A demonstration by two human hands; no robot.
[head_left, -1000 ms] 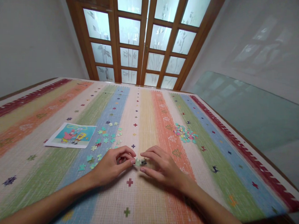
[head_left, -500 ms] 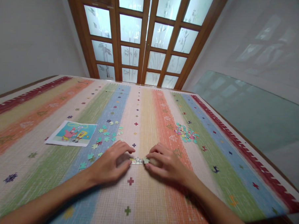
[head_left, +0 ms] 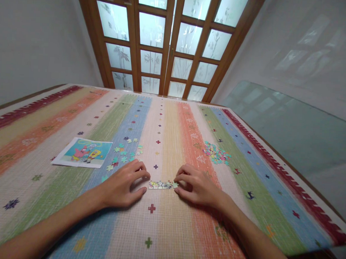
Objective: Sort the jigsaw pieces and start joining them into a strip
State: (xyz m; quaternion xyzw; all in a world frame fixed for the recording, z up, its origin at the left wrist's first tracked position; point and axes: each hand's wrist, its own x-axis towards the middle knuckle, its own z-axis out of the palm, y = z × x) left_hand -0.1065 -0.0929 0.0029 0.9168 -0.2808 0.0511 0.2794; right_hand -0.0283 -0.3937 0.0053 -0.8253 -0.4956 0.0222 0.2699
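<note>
A short strip of joined jigsaw pieces (head_left: 160, 184) lies on the striped tablecloth between my hands. My left hand (head_left: 126, 184) is at the strip's left end, thumb and fingers apart with nothing held between them. At the other end, the thumb and fingers of my right hand (head_left: 198, 187) close on a pale green puzzle piece (head_left: 175, 185). That piece seems to touch the strip, but I cannot tell whether it is locked in. Loose green and teal puzzle pieces (head_left: 123, 153) are scattered beyond my left hand, some partly hidden by it.
A reference picture with cartoon figures (head_left: 87, 153) lies on the left of the striped tablecloth (head_left: 134, 234). Beyond my right hand is a heap of small puzzle pieces (head_left: 217, 153). Wood-framed glass doors (head_left: 165, 49) stand behind the table.
My left hand has drawn back leftward from the strip, showing more of it. My right hand has shifted slightly right with the strip's right end.
</note>
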